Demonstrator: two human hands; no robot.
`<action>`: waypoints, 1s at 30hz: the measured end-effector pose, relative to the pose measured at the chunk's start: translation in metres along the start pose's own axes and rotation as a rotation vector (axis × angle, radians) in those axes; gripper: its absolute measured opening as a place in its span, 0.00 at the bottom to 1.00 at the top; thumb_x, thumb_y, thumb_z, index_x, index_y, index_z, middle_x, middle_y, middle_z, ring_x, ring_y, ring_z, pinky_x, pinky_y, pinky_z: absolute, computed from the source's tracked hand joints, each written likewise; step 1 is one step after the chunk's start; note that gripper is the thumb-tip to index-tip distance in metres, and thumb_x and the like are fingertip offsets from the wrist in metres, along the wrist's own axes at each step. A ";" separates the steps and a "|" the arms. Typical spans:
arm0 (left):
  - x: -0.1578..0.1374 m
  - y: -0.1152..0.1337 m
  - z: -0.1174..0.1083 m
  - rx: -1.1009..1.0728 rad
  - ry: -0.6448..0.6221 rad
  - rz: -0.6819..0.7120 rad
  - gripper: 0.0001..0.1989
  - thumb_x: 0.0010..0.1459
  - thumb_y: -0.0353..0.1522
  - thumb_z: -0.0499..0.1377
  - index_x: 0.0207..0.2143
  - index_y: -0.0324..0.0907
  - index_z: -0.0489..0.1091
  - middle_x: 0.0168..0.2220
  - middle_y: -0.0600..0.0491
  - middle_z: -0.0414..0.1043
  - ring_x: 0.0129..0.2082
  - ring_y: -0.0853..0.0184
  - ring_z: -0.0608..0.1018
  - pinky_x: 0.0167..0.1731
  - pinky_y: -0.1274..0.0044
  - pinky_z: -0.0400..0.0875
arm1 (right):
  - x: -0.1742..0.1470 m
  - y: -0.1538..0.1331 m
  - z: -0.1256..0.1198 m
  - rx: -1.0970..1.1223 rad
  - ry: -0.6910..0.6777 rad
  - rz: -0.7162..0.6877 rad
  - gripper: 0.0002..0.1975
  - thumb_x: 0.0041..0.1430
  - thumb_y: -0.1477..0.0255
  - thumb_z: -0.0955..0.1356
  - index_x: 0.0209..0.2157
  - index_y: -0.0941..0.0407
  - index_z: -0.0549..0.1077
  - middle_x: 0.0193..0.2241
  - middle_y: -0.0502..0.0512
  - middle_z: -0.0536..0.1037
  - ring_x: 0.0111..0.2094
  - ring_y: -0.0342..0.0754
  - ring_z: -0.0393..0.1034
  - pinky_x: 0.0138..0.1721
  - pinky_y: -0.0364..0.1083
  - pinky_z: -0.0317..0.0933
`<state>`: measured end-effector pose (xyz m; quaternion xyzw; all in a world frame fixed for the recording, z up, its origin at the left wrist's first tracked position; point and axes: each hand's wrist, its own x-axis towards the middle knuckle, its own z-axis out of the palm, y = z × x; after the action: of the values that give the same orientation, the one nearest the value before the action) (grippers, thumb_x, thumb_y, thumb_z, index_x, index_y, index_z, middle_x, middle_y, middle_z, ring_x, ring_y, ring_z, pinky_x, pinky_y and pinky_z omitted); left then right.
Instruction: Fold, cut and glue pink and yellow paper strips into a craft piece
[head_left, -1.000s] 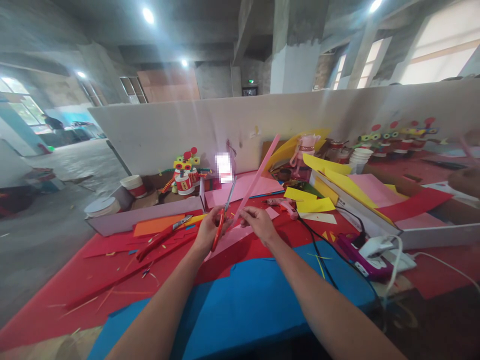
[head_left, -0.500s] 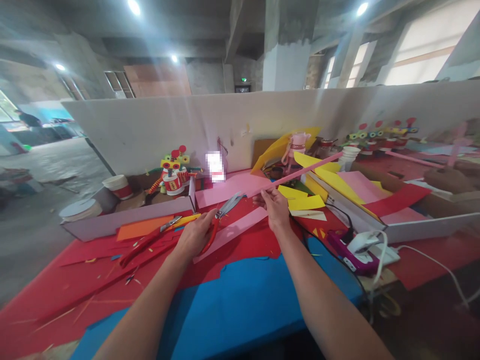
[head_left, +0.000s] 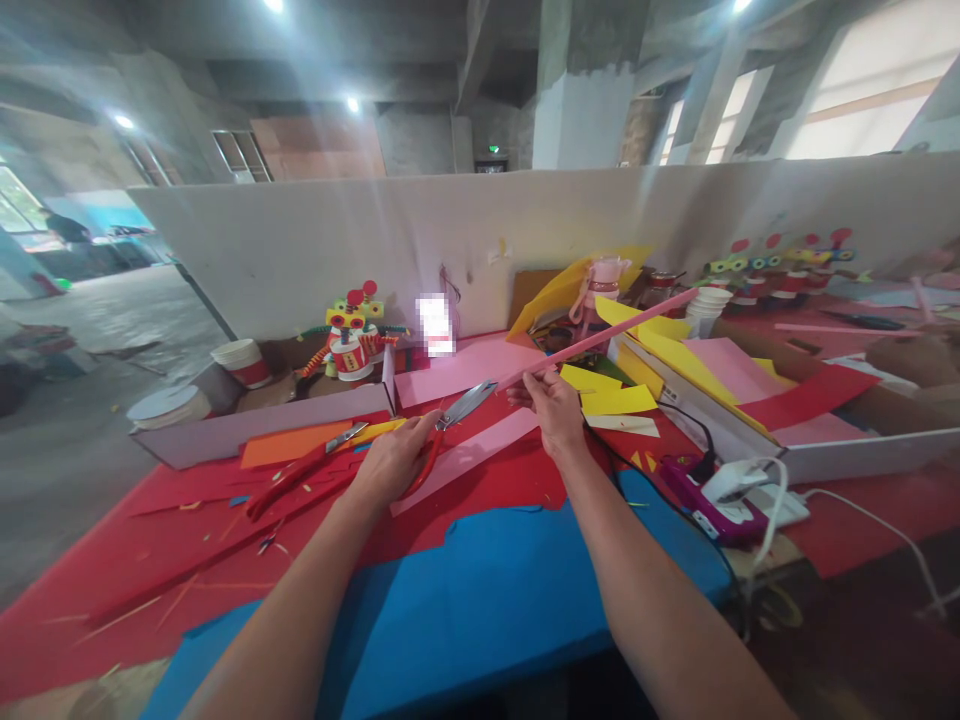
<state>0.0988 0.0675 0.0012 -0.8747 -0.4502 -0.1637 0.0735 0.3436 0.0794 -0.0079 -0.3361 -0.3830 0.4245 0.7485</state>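
My left hand (head_left: 394, 460) is closed round the red handles of a pair of scissors (head_left: 466, 404), whose blades point up and to the right and look nearly closed. The blade tips meet the near end of a long narrow pink paper strip (head_left: 600, 340). Between thumb and fingers, my right hand (head_left: 551, 405) pinches that strip close to this end; the rest slants up to the right. Beneath both hands, a wider pink paper strip (head_left: 472, 455) lies on the red paper (head_left: 495, 490). Behind the blades is a pink sheet (head_left: 472, 365).
A second pair of red-handled scissors (head_left: 300, 470) lies at left beside orange paper (head_left: 289, 445). Paper-cup robots (head_left: 351, 340) stand in a box (head_left: 270, 420). At right are a purple power strip (head_left: 705, 500) with cables and a box of coloured paper (head_left: 862, 450). Blue material (head_left: 487, 580) covers the front.
The scissor blades have swung from more open to nearly closed at the pink strip's end. My right hand keeps its pinch; the whole view has shifted slightly.
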 end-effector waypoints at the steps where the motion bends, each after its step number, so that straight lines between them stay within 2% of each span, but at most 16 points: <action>1: 0.000 0.000 0.000 0.008 -0.006 0.001 0.21 0.60 0.29 0.50 0.57 0.40 0.63 0.44 0.43 0.76 0.40 0.59 0.79 0.35 0.75 0.70 | 0.000 0.000 0.000 -0.005 0.004 -0.005 0.18 0.45 0.57 0.75 0.28 0.56 0.70 0.20 0.49 0.77 0.24 0.47 0.77 0.28 0.45 0.74; 9: 0.000 0.001 0.000 0.011 0.000 0.024 0.21 0.60 0.28 0.50 0.56 0.40 0.64 0.43 0.43 0.76 0.38 0.60 0.79 0.34 0.75 0.71 | -0.001 0.000 0.001 -0.027 0.002 -0.017 0.19 0.44 0.55 0.75 0.27 0.56 0.70 0.19 0.47 0.77 0.23 0.44 0.76 0.27 0.42 0.72; 14: -0.001 -0.001 0.003 0.009 0.012 0.045 0.21 0.61 0.28 0.49 0.57 0.40 0.63 0.45 0.43 0.76 0.39 0.61 0.79 0.35 0.75 0.71 | 0.000 0.001 0.000 -0.057 -0.007 -0.020 0.18 0.46 0.56 0.74 0.27 0.56 0.71 0.20 0.48 0.78 0.23 0.44 0.76 0.28 0.42 0.72; 23: -0.001 -0.003 0.006 0.041 0.005 0.049 0.20 0.61 0.28 0.50 0.56 0.40 0.63 0.41 0.45 0.76 0.35 0.62 0.79 0.31 0.77 0.69 | 0.001 0.002 -0.002 -0.081 -0.020 -0.018 0.18 0.46 0.55 0.74 0.27 0.56 0.71 0.21 0.49 0.78 0.23 0.44 0.75 0.30 0.43 0.72; 30: -0.001 -0.007 0.010 -0.015 0.029 0.055 0.19 0.61 0.29 0.51 0.55 0.42 0.64 0.39 0.46 0.76 0.33 0.65 0.78 0.30 0.79 0.68 | 0.001 0.000 -0.003 -0.091 -0.023 -0.025 0.18 0.46 0.56 0.74 0.27 0.56 0.72 0.21 0.49 0.78 0.23 0.43 0.74 0.30 0.44 0.71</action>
<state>0.0946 0.0738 -0.0090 -0.8848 -0.4237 -0.1775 0.0778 0.3459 0.0796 -0.0093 -0.3599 -0.4146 0.4013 0.7332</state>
